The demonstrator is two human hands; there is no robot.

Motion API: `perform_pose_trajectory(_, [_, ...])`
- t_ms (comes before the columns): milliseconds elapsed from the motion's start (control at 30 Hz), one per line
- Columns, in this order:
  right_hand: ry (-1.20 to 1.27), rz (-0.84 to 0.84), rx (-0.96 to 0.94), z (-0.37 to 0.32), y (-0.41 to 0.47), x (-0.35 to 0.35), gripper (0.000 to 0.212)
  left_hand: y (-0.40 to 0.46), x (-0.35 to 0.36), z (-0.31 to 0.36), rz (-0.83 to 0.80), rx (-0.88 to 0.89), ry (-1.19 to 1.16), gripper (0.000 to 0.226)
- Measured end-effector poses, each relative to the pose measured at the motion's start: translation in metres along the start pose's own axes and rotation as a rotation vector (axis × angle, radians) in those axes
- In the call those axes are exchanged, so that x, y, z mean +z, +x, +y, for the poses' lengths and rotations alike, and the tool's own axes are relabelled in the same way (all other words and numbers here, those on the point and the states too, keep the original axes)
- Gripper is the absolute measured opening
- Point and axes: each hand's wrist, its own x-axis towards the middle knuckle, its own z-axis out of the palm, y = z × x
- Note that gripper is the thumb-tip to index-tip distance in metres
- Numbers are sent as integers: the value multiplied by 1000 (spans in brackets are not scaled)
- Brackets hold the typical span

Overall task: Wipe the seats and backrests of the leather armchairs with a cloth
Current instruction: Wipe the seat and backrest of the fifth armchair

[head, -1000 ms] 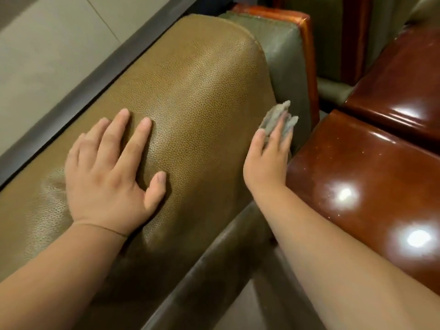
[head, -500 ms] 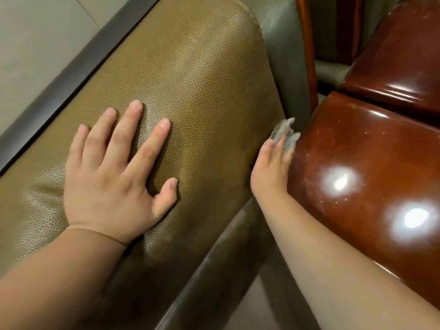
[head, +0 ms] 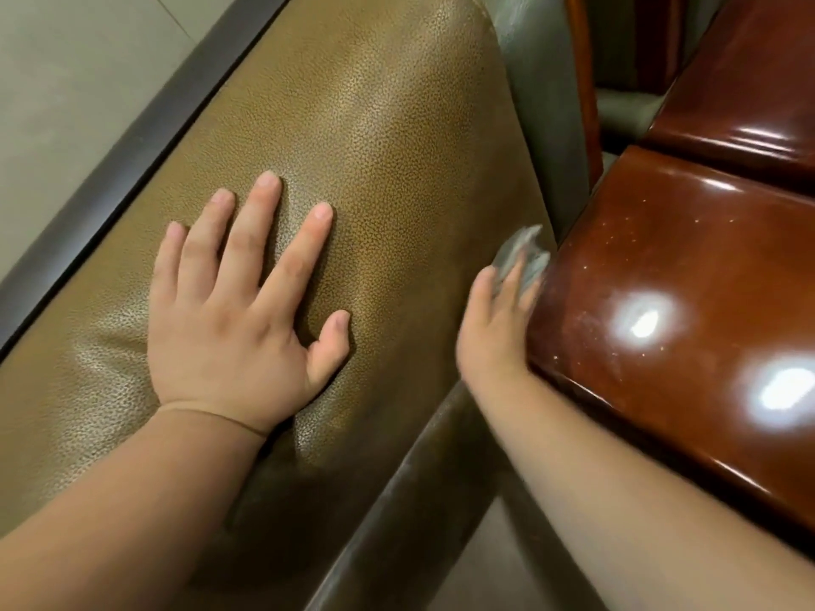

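- Head view: my left hand (head: 229, 310) lies flat, fingers straight and spread, pressing the top of the brown leather backrest (head: 375, 147).
- My right hand (head: 498, 328) presses the grey cloth (head: 520, 253) under straight fingers against the backrest's side face; the cloth peeks out just past my fingertips.
- A glossy wooden armrest (head: 683, 302) touches that hand on its outer side.
- Progress, my guess: I'm working this backrest's side now. No seat is in view, so seats and other chairs likely remain.

Head camera looks steeply down, close over the backrest (head: 353, 178).
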Motion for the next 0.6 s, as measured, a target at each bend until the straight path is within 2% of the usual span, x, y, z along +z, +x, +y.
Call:
perform_pose_trajectory(67, [-60,-204,-175,2,-81,21,92,0,-1,1,-6,-5,4,74])
perform_pose_trajectory(133, [-184,-427,-284,4,-136,28,93,0,0,1,-10,-3,5,73])
perform_pose_trajectory(167, [-194,-445,-303,0,-133,26,90,-1,1,2,-15,-3,4,73])
perform_pose_trajectory(233, [-119,-229,-312,-20,-90,19,82,-1,1,2,-14,-3,1,73])
perform_pose_trajectory(300, [-4,0,-213,-55,-34,7,78,-1,1,0,-14,-10,-5,73])
perform_pose_trajectory(333, [38,37,-173,-72,-21,3,79,0,0,0,-20,-16,-12,73])
perform_pose_trajectory(367, [61,34,-192,-83,-22,2,79,0,0,-1,-31,-20,-20,73])
perform_pose_trajectory(433, [-2,-13,-428,-90,-62,9,80,2,-4,0,-65,-34,-60,72])
perform_pose_trajectory(500, [-50,-157,-644,-75,-119,20,80,3,-11,-4,-98,-52,-134,69])
perform_pose_trajectory(533, [-111,-225,-675,-64,-139,21,80,5,-15,-5,-118,-58,-169,67])
perform_pose_trajectory(600, [-224,-243,-698,-60,-136,14,78,7,-25,-6,-166,-70,-235,66])
